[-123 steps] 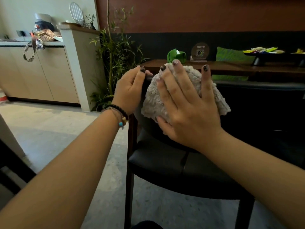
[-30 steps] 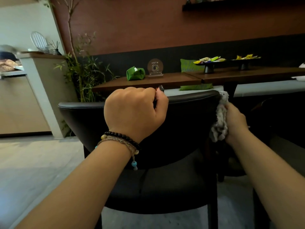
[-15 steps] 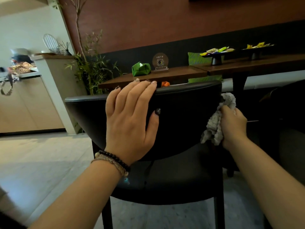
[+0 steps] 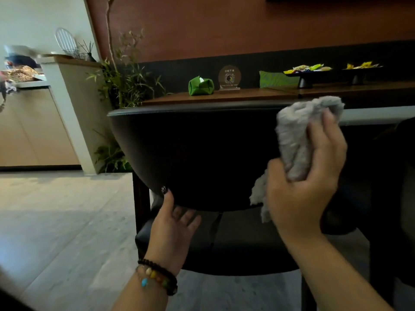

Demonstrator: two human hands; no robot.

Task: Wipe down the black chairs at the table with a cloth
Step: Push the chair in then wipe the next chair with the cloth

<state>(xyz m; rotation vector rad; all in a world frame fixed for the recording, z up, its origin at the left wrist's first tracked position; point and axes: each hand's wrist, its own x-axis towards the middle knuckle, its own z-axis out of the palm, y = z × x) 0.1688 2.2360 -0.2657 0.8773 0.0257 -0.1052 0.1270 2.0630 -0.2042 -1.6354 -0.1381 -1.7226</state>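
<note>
Chair (image 4: 202, 149) number one is basically mid-wipe here: the grey cloth (image 4: 298, 140) is bunched up and gripped in the right hand (image 4: 307, 176), fingers curled round it, and it's held against the right end of the black backrest, just under the top edge. The left hand (image 4: 173, 230) is kept low, fingers loosely spread and relaxed, thumb tip touching the bottom rim of the backrest, nothing held in it.

Judging by that, the back is the step being done, and the seat pad (image 4: 235, 243) below looks like it's up next, so the cloth would need to be brought down and swept flat across it.

Further out, the chair is tucked against a wooden tabletop (image 4: 224, 96) where a green tissue pouch (image 4: 200, 85), a round plaque (image 4: 229, 77) and snack trays (image 4: 314, 72) are set. A second dark chair (image 4: 399, 176) is crowded in at the right, so elbow room there seems tight. A bamboo plant (image 4: 125, 86) is parked off to the left.
</note>
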